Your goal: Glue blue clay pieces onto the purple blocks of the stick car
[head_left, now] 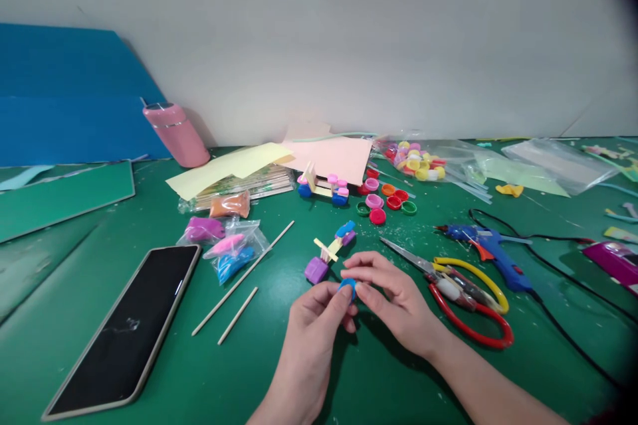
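Note:
Between my left hand (319,319) and my right hand (391,299) is a small blue piece (348,287), rounded like a bottle cap; whether it is plastic or clay I cannot tell. Thumb and fingers of the left hand pinch it, while the right thumb and fingertips press on its other side. Just beyond them lies a little stick model (329,251) with purple and blue wheels. Farther back stands a similar model car (323,187) with blue and pink parts. Several coloured bottle caps (387,190) are spread to its right.
Scissors (443,279) and a blue glue gun (486,246) with a cable lie at right. On the left are a phone (124,332), two wooden sticks (244,275) and bagged clay (232,259). A pink tumbler (177,135) leans by the wall.

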### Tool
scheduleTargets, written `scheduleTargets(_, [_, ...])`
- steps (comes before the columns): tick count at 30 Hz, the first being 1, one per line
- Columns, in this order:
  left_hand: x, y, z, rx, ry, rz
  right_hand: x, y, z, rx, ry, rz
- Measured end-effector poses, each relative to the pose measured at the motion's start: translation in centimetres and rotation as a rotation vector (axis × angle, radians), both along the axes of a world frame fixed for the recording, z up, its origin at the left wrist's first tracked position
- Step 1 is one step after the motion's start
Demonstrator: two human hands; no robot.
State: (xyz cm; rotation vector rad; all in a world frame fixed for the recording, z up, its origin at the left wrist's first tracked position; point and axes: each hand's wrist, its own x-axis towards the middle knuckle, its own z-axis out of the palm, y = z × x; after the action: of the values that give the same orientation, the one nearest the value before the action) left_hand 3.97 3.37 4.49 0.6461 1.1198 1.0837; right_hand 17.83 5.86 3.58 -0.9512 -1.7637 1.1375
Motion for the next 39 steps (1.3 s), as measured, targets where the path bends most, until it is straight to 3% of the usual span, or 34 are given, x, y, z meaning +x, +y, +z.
scheduleTargets(10, [0.05, -0.05, -0.37, 0.028, 0.033, -0.014, 0.26, -0.27, -0.06, 0.168, -0.12, 0.017])
scheduleTargets(19, [0.01, -0.06, -0.63, 0.032, -0.004, -0.007, 0.46, -0.3, -0.27, 0.418, -0.292, -0.007])
scheduleTargets(39, [0.0, -0.04, -0.4, 0.013, -0.067, -0.041, 0.46, -0.47, -0.27, 0.409, -0.195, -0.03])
